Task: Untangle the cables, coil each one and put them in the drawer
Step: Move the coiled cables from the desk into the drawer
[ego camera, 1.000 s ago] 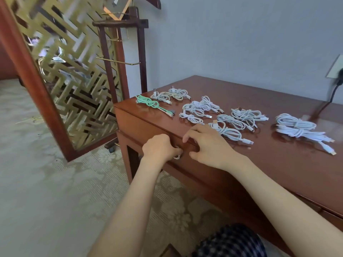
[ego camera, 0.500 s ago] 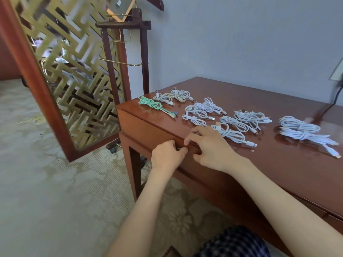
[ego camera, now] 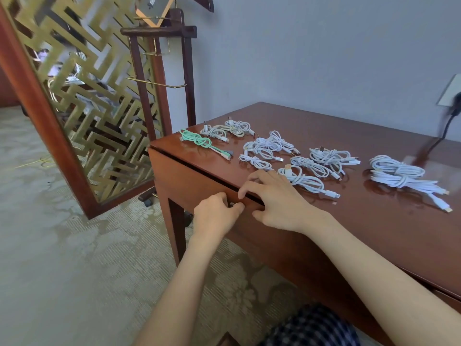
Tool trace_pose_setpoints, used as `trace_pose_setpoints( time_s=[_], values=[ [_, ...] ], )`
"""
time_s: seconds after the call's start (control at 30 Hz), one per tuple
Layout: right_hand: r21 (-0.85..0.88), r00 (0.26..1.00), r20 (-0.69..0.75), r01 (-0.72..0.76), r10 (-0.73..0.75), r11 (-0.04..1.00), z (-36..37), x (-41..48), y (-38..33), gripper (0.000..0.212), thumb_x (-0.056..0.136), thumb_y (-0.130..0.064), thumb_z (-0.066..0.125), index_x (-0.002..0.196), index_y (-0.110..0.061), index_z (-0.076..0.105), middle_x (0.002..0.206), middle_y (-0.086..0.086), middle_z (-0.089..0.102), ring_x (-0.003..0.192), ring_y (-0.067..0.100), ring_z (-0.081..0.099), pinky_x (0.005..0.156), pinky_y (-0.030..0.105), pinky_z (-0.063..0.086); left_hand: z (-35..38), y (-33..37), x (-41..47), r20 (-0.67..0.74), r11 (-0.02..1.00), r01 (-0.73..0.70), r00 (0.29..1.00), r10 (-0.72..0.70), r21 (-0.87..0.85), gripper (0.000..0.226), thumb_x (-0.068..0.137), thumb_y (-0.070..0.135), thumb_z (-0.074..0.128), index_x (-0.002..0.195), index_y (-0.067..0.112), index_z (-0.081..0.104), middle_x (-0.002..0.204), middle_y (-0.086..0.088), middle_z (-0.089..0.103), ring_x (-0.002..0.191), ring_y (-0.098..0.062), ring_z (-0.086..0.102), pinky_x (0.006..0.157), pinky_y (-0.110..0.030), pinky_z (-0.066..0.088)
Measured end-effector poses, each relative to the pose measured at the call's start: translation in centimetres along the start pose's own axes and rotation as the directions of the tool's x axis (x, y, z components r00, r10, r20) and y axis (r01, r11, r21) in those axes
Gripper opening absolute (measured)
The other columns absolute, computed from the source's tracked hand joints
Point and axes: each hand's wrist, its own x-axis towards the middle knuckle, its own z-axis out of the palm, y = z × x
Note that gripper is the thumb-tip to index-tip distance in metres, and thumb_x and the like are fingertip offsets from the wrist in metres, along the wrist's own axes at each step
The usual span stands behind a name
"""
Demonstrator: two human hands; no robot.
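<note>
The left hand is closed round the small metal handle on the drawer, knuckles up and fingers curled under, with only a glint of the metal showing past the fingertips. The right hand rests just beside it on the front edge of the desk. Its fingers are arched and spread, tips on the wood by the edge, the thumb lies lower against the drawer front, and it holds nothing. A dark gap runs along the top of the drawer, between its front and the desk top, from the left corner to the right hand. The cables lie on the desk, none in the drawer, each wound into a bundle. A green cable lies nearest the left corner. Behind it are a beige cable and two white ones touching it. A cluster of white cables sits mid-desk. One white coil with an orange-tipped plug is just beyond the right fingertips, and others lie behind it. Two larger white coils lie well apart to the right, touching each other. At the far right a black cord rises from the desk to a wall outlet, both blurred. Left of the desk stand a dark wooden stand with brass rails and a screen of gold lattice in a red-brown frame. A pale patterned carpet covers the floor. Checked cloth shows at the bottom edge, between the forearms.
</note>
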Motion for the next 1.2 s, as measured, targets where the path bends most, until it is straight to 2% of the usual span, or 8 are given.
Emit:
trace_pose_setpoints(
  time_s=[0.2, 0.37, 0.6, 0.73, 0.8, 0.9, 1.03, 1.2],
  values=[
    [-0.001, 1.000, 0.029, -0.006, 0.006, 1.000, -0.2, 0.0, -1.0, 0.047, 0.076, -0.033, 0.068, 0.121, -0.026, 0.054, 0.118, -0.003, 0.040, 0.108, 0.017, 0.034, 0.089, 0.028, 0.026, -1.9, -1.7, -1.3, 0.017, 0.996, -0.009, 1.000, 0.007, 0.094, 0.028, 0.080, 0.044, 0.058, 0.064, 0.024, 0.048, 0.073, 0.007, 0.057, 0.076, -0.015, 0.053, 0.058, -0.025, 0.038],
    [-0.094, 0.983, 0.170, -0.051, 0.066, 0.994, -1.4, -0.4, -2.4, 0.037, 0.080, -0.042, 0.062, 0.088, -0.007, 0.069, 0.093, 0.005, 0.061, 0.088, 0.022, 0.055, 0.071, 0.033, 0.046, -5.0, -1.8, -1.2, -0.091, 0.993, -0.014, 0.996, 0.025, 0.118, 0.008, 0.080, 0.033, 0.058, 0.075, 0.027, 0.060, 0.091, 0.005, 0.064, 0.092, -0.020, 0.059, 0.074, -0.027, 0.045],
    [0.138, 0.855, 0.511, -0.178, 0.084, 0.974, -3.8, 0.0, -3.7, 0.039, 0.080, -0.039, 0.065, 0.102, -0.007, 0.069, 0.100, 0.010, 0.070, 0.091, 0.020, 0.065, 0.087, 0.035, 0.053, -7.1, 0.2, 1.9, -0.133, 0.991, -0.069, 0.988, 0.084, 0.112, 0.008, 0.086, 0.024, 0.054, 0.084, 0.025, 0.061, 0.099, 0.001, 0.066, 0.098, -0.023, 0.059, 0.076, -0.028, 0.040],
    [0.274, 0.793, 0.609, -0.199, -0.010, 0.941, -4.3, 0.6, -4.3, 0.028, 0.084, -0.032, 0.061, 0.095, -0.008, 0.072, 0.080, 0.000, 0.070, 0.066, 0.005, 0.059, 0.080, 0.027, 0.047, -7.3, 0.2, 5.5, -0.137, 0.977, -0.107, 0.982, 0.133, 0.183, 0.016, 0.088, 0.016, 0.049, 0.095, 0.019, 0.063, 0.109, -0.006, 0.065, 0.104, -0.028, 0.058, 0.084, -0.034, 0.045],
    [0.364, 0.835, 0.550, -0.225, -0.014, 0.904, -4.3, 1.4, -4.0, 0.022, 0.085, -0.024, 0.059, 0.093, -0.008, 0.073, 0.075, -0.005, 0.068, 0.064, 0.006, 0.058, 0.072, 0.024, 0.046, -7.2, 0.2, 7.7, -0.151, 0.962, -0.126, 0.975, 0.165, 0.242, 0.022, 0.089, 0.011, 0.046, 0.106, 0.015, 0.059, 0.115, -0.010, 0.061, 0.108, -0.030, 0.055, 0.087, -0.038, 0.045],
    [0.404, 0.964, 0.207, -0.238, 0.166, 0.883, -4.0, 3.3, -2.2, 0.016, 0.083, -0.015, 0.057, 0.087, -0.015, 0.072, 0.076, -0.011, 0.065, 0.073, 0.012, 0.063, 0.073, 0.021, 0.049, -6.8, -0.1, 10.6, -0.137, 0.927, -0.137, 0.971, 0.195, 0.349, 0.038, 0.091, 0.006, 0.041, 0.129, 0.009, 0.044, 0.131, -0.017, 0.048, 0.119, -0.035, 0.047, 0.094, -0.044, 0.041],
    [0.181, 0.918, -0.143, -0.344, 0.371, 0.921, -3.2, 5.3, 0.2, 0.020, 0.087, -0.018, 0.055, 0.104, -0.019, 0.064, 0.110, 0.001, 0.060, 0.106, 0.023, 0.055, 0.086, 0.032, 0.044, -5.2, -1.6, 12.9, -0.147, 0.922, -0.131, 0.970, 0.196, 0.365, 0.055, 0.092, 0.002, 0.040, 0.144, 0.014, 0.027, 0.150, -0.012, 0.027, 0.129, -0.038, 0.035, 0.103, -0.047, 0.032],
    [0.035, 0.895, -0.185, -0.407, 0.406, 0.913, -1.4, 6.7, 0.8, 0.036, 0.090, -0.017, 0.049, 0.125, -0.012, 0.048, 0.122, 0.013, 0.056, 0.116, 0.032, 0.047, 0.088, 0.036, 0.041, -5.5, -2.3, 15.0, -0.042, 0.858, -0.175, 0.974, 0.222, 0.483, 0.061, 0.094, 0.008, 0.042, 0.147, 0.031, 0.023, 0.158, -0.008, 0.010, 0.140, -0.033, 0.020, 0.111, -0.048, 0.022]
  ],
)
